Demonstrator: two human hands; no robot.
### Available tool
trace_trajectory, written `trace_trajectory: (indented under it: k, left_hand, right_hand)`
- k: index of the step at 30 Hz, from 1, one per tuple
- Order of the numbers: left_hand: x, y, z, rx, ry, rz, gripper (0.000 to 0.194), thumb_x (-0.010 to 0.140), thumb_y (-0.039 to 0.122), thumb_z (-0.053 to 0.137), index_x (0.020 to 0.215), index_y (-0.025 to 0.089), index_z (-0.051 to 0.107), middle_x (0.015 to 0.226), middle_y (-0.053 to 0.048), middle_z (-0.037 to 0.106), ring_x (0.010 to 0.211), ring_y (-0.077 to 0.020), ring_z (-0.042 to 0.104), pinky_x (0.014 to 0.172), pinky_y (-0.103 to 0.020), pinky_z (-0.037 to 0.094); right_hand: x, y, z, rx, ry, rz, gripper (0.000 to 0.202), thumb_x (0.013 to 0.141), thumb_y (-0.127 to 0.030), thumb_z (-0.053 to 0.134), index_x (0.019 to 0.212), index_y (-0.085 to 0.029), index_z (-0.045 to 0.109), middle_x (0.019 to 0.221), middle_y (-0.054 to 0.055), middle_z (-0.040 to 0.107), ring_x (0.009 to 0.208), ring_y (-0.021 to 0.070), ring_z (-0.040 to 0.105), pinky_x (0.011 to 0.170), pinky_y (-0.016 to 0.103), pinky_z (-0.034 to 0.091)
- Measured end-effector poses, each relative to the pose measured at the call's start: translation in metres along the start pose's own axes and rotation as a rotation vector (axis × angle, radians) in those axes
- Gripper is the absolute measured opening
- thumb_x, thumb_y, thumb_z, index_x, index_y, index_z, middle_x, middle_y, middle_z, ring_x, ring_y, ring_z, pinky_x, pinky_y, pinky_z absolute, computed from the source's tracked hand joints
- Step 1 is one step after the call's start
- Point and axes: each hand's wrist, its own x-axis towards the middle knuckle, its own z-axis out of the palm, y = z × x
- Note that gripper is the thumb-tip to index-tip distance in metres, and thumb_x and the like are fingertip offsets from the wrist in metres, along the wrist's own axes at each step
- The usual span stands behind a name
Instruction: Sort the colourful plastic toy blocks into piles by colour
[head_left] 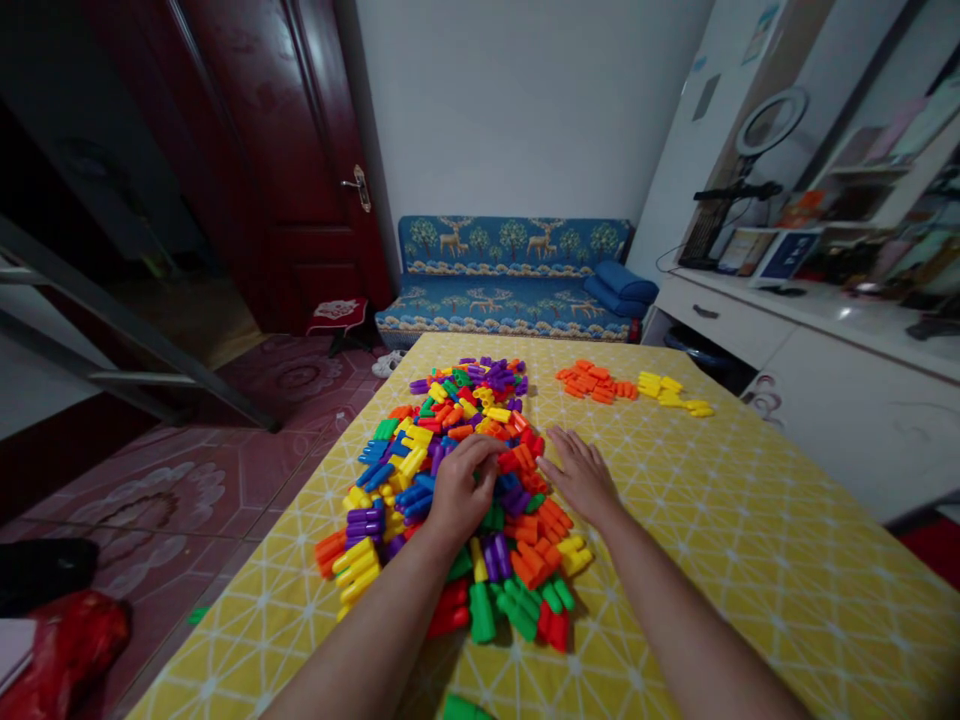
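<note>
In the head view, a big messy pile of blocks (416, 495) lies on the table (720, 520), which has a yellow cloth with white lines. The blocks are red, orange, yellow, green, blue and purple. The left hand (461, 490) is over the middle of the pile with its fingers bent. I cannot tell if its grip is pinching a block, because the hand hides that spot. The right hand (581, 478) is at the right side of the pile, its grip spread, with the thumb near some red blocks. Farther back, past the right hand, is a little group of orange blocks (589, 380). Just beside it, on its right, are some yellow blocks (664, 386). One green block (463, 708) lies close to the person, apart from the pile. Behind the table is a blue sofa (510, 290) with deer and trees on it.
</note>
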Motion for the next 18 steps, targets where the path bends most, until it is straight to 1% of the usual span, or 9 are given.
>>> trace_trajectory:
  k: [2,4,7,10,12,15,18]
  left_hand:
    - [0.0,0.001,0.0,-0.001,-0.001,0.002,0.025,0.085,0.006,0.048,0.094,0.019,0.068,0.095,-0.006,0.069,0.09,-0.0174,0.066,0.08,-0.029,0.052]
    - [0.0,0.0,0.0,-0.003,-0.003,0.006,0.025,0.086,0.007,0.048,0.094,0.019,0.068,0.095,-0.006,0.069,0.09,-0.0174,0.066,0.08,-0.029,0.052]
    - [-0.001,-0.002,0.0,0.009,-0.014,0.018,0.025,0.089,0.009,0.046,0.096,0.019,0.068,0.096,-0.007,0.069,0.091,-0.0177,0.065,0.079,-0.03,0.052]
    - [-0.001,-0.002,-0.001,0.104,-0.051,0.062,0.027,0.091,0.011,0.044,0.097,0.02,0.069,0.097,-0.008,0.07,0.093,-0.0194,0.064,0.082,-0.033,0.05]
    - [0.0,-0.001,-0.002,0.216,-0.121,0.107,0.027,0.09,0.011,0.046,0.1,0.021,0.07,0.1,-0.008,0.07,0.097,-0.0215,0.061,0.088,-0.038,0.047]
    - [0.001,0.001,-0.002,0.388,-0.238,0.137,0.03,0.087,0.013,0.052,0.109,0.023,0.069,0.109,-0.008,0.07,0.106,-0.0252,0.056,0.099,-0.048,0.039]
    - [0.0,0.002,0.0,0.504,-0.287,0.128,0.034,0.086,0.015,0.054,0.113,0.027,0.069,0.117,-0.007,0.068,0.115,-0.0278,0.052,0.108,-0.056,0.029]
  right_hand:
    - [-0.004,-0.004,0.0,0.116,0.051,-0.103,0.059,0.092,-0.038,0.045,0.149,-0.023,0.036,0.151,0.008,0.043,0.14,0.023,0.035,0.115,0.046,0.029]
    - [-0.005,-0.007,-0.001,0.201,0.078,-0.187,0.062,0.088,-0.026,0.048,0.149,-0.024,0.035,0.149,0.008,0.044,0.137,0.0215,0.04,0.114,0.044,0.031]
    - [-0.003,-0.009,0.0,0.227,0.072,-0.248,0.067,0.084,-0.016,0.047,0.149,-0.027,0.035,0.151,0.006,0.043,0.139,0.0213,0.036,0.114,0.046,0.03]
    - [-0.001,-0.009,0.001,0.214,0.048,-0.263,0.067,0.083,-0.011,0.046,0.147,-0.028,0.038,0.15,0.004,0.043,0.139,0.0211,0.037,0.114,0.046,0.029]
    - [0.0,-0.008,0.002,0.228,0.045,-0.268,0.067,0.081,-0.01,0.047,0.145,-0.027,0.041,0.147,0.005,0.047,0.134,0.0208,0.041,0.113,0.044,0.031]
    - [0.001,-0.009,0.001,0.281,0.056,-0.283,0.065,0.08,-0.009,0.048,0.142,-0.026,0.046,0.137,0.006,0.054,0.127,0.0208,0.046,0.11,0.042,0.036]
    - [0.0,-0.012,-0.001,0.348,0.066,-0.294,0.06,0.08,-0.01,0.049,0.137,-0.027,0.051,0.129,0.005,0.059,0.121,0.0205,0.05,0.107,0.04,0.039]
